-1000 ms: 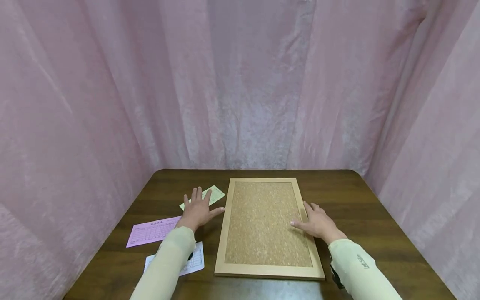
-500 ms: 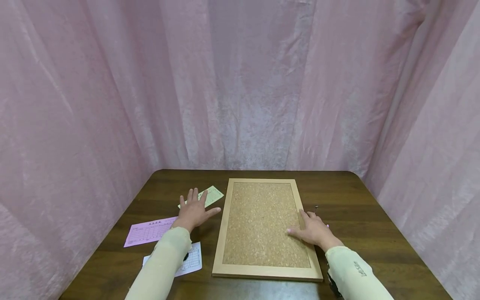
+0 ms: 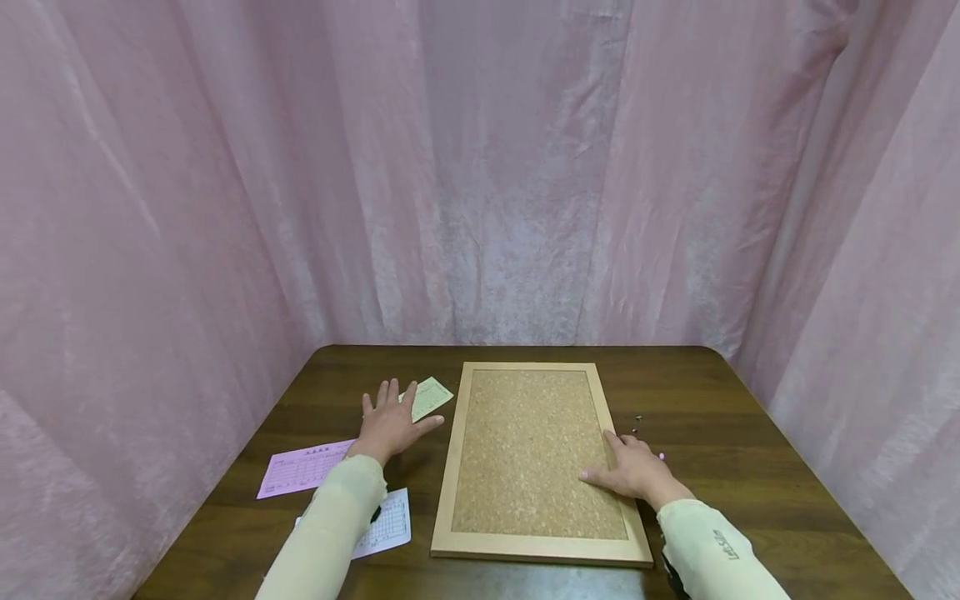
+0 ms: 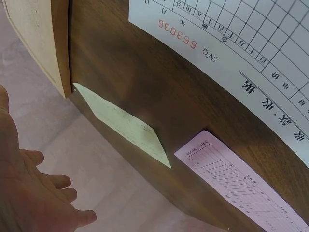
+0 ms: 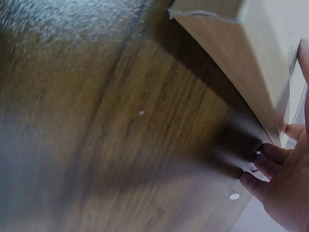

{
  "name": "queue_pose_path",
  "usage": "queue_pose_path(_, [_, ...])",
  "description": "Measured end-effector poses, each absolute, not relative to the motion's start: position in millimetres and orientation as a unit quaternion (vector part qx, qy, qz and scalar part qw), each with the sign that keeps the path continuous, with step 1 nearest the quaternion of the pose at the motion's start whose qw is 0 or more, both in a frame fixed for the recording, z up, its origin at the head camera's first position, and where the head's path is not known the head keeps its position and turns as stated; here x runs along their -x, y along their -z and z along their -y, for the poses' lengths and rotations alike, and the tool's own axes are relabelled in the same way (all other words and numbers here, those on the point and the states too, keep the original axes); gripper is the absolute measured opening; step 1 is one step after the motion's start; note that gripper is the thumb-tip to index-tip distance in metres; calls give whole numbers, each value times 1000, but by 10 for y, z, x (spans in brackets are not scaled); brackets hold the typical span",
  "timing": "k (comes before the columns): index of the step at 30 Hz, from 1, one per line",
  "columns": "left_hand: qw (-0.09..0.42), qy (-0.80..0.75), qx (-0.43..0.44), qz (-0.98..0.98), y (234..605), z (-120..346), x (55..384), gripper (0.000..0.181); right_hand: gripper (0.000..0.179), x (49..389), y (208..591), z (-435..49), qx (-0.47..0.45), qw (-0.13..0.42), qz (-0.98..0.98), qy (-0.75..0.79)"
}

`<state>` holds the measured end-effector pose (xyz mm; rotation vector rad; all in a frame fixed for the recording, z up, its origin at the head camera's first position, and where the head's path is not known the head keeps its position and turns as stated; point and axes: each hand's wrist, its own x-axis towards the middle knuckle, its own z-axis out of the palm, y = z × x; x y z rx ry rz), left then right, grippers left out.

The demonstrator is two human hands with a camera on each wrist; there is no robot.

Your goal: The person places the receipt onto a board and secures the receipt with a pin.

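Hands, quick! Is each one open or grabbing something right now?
Left hand: open, holding nothing.
Right hand: open, over the right edge of the corkboard, no clear grip.

The right hand (image 3: pixel 633 468) has shifted nearer along the cork board (image 3: pixel 536 450), baring what seem to be small pins (image 5: pixel 234 196).

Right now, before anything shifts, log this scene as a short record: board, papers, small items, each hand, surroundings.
Board: wood-framed corkboard, flat on the table
Papers: pale green slip, pink form, white receipt, all left of the board
Small items: thumbtack near the right hand; tiny pieces beyond it, too small to identify
Left hand: left hand spread, holding nothing, overlapping the green slip in the head view
Right hand: at the board's right edge, thumb over the cork
Backdrop: pink curtain
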<state>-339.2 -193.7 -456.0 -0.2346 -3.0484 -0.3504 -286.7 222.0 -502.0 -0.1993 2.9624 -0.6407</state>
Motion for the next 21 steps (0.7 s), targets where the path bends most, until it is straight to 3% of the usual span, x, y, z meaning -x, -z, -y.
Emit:
queue_pose_path(12, [34,126,66,989,4676,2051,3439,95,103,2856,5025,-2194,74,48,-974,208])
queue_pose_path(21, [20,158,54,986,4536,2085,3512,88,104,2847,5042,-2222,78,33,-978,192])
